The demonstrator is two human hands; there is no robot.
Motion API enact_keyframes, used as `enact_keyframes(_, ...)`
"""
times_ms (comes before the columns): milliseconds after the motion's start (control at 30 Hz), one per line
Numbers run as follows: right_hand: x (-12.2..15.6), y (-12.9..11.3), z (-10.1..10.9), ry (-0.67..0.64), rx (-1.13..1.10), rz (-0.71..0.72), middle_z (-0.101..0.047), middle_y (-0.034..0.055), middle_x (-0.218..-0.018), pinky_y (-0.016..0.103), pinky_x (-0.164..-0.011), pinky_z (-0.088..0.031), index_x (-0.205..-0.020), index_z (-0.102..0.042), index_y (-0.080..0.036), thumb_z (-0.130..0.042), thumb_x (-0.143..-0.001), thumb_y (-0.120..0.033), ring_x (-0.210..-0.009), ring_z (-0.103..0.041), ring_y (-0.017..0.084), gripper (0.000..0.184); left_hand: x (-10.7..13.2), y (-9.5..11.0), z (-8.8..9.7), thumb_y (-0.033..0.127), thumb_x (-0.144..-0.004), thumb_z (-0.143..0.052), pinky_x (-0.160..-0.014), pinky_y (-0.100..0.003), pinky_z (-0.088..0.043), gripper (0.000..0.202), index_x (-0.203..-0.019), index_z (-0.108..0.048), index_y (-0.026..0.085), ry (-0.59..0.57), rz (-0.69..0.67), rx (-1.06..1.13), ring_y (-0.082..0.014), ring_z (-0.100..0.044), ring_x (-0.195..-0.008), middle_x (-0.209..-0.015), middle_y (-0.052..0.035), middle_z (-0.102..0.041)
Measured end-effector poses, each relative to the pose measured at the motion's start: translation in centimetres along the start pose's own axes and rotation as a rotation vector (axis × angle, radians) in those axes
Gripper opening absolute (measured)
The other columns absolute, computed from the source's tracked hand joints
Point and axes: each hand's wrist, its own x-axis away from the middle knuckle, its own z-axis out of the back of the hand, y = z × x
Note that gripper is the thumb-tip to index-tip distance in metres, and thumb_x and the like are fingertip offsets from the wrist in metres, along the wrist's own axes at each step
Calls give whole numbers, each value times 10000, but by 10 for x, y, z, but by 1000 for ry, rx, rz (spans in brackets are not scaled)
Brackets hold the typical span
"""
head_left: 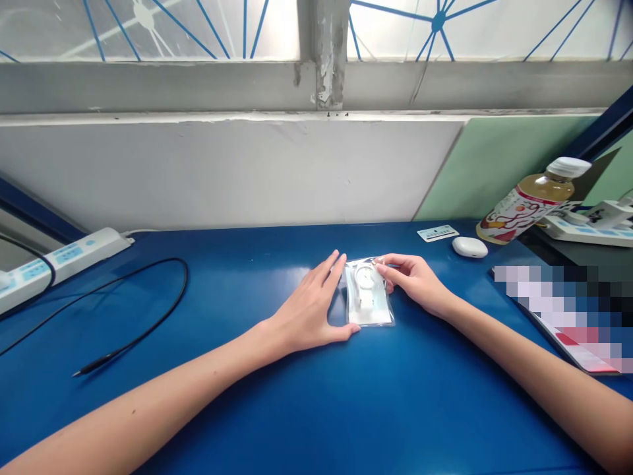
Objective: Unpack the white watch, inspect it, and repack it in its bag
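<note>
A small clear plastic packet [366,297] lies on the blue tabletop, with a white card and a round, coiled white item inside that I cannot name for certain. My left hand [312,305] rests at the packet's left side, fingers stretched out and thumb apart near its lower left corner. At the upper right corner, my right hand [413,280] pinches the packet's edge between thumb and forefinger. Its other fingers curl underneath and are partly hidden.
White power strips stand at the left [64,260] and far right [593,231]. A black cable [163,315] loops on the left. At right are a drink bottle [527,208], a white earbud case [469,247], a small card [438,233] and a blurred-out flat item [568,323].
</note>
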Motion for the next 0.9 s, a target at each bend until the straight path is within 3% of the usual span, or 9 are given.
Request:
enact_keyframes(133, 1, 3, -3, -34, 116, 61, -722, 74, -888, 350, -618, -577, -1073, -712, -179, -626, -884, -526, -662, -647, 186, 404, -3, -1, 3, 559, -789, -716, -1197, -535, -300, 1046, -1569, -184, 108, -86, 45, 34, -382, -234, -1503, -1622, -224, -248)
enact_keyframes(200, 3, 6, -6, 20, 202, 111, -714, 120, -1042, 445, -780, -593, -1171, -682, -188, -626, -890, -503, -880, -684, 265, 426, -3, -3, 4, 584, -772, -716, -1184, -563, -307, 1025, -1547, -251, 103, -114, 54, 46, -407, -254, -1490, -1594, -237, -306)
enact_keyframes(300, 8, 7, -7, 92, 344, 220, -623, 163, -1306, 580, -1090, -412, -1265, -640, -203, -632, -899, -439, -1263, -537, 351, 436, -4, -7, 5, 579, -760, -723, -1179, -573, -306, 1004, -1522, -303, 77, -124, 50, 30, -419, -251, -1488, -1580, -259, -319)
enact_keyframes(367, 12, 6, -4, -2, 518, 340, -559, 168, -1422, 580, -1158, -333, -1341, -594, -199, -604, -922, -424, -1385, -430, 355, 475, -5, -10, 6, 568, -776, -712, -1183, -571, -296, 990, -1522, -301, 63, -129, 33, 9, -414, -252, -1489, -1586, -266, -302)
enact_keyframes(467, 16, 3, 2, -227, 778, 450, -445, 187, -1542, 573, -1147, -367, -1506, -414, -187, -571, -933, -494, -1441, -376, 364, 669, -6, -15, 10, 570, -801, -693, -1176, -560, -309, 973, -1536, -285, 80, -139, 7, -11, -401, -283, -1480, -1596, -256, -288)
enact_keyframes(567, 16, 2, 7, -302, 849, 392, -353, 206, -1597, 588, -1140, -374, -1571, -285, -180, -589, -893, -587, -1460, -344, 387, 847, -7, -17, 12, 601, -798, -695, -1174, -546, -320, 1000, -1539, -282, 74, -151, 8, -19, -398, -306, -1470, -1591, -254, -302)
enact_keyframes(667, 13, 2, 10, -317, 855, 349, -353, 217, -1594, 592, -1141, -372, -1577, -265, -168, -609, -859, -633, -1468, -328, 393, 922, -7, -17, 12, 630, -799, -688, -1172, -542, -323, 999, -1537, -293, 84, -135, -4, -39, -397, -324, -1461, -1583, -245, -325)
enact_keyframes(900, 11, 2, 10, -322, 856, 341, -381, 214, -1580, 565, -1153, -368, -1546, -326, -145, -599, -862, -643, -1466, -339, 370, 889, -5, -18, 7, 649, -846, -619, -1175, -552, -312, 991, -1558, -242, 73, -113, -30, -63, -395, -287, -1479, -1603, -247, -279)
